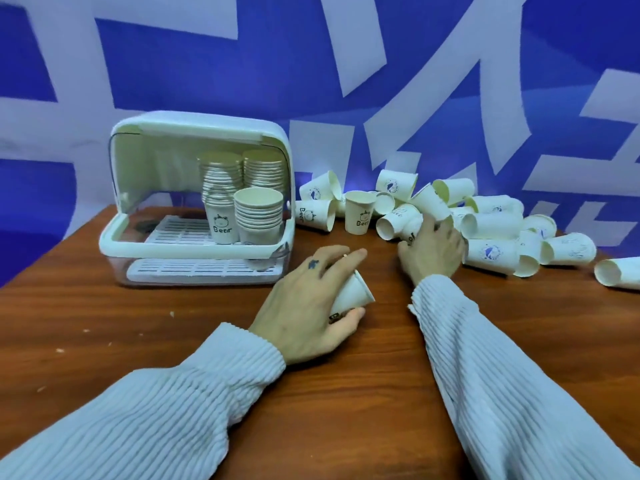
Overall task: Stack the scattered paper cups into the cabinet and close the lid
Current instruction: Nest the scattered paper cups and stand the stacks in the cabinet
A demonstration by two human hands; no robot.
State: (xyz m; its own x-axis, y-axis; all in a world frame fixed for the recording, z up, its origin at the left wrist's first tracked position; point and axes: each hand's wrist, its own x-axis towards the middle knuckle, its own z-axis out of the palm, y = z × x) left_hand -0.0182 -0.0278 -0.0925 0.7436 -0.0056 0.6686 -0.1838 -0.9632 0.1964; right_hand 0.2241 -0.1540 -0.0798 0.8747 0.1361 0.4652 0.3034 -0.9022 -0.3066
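A white cabinet (194, 251) with its lid rolled up stands at the left on the wooden table (173, 341). Inside it are three stacks of paper cups (258, 213). My left hand (311, 306) grips one white paper cup (353, 294) lying on its side in front of the cabinet. My right hand (433, 251) reaches into the pile of scattered cups (491, 223) at the back right and closes its fingers round a cup (412, 230) there. One cup (358, 212) marked "Bear" stands upright behind my hands.
A blue and white wall banner (311, 81) hangs right behind the table. Several loose cups trail off to the right edge (620, 275). Small white crumbs (86, 330) dot the wood at the left.
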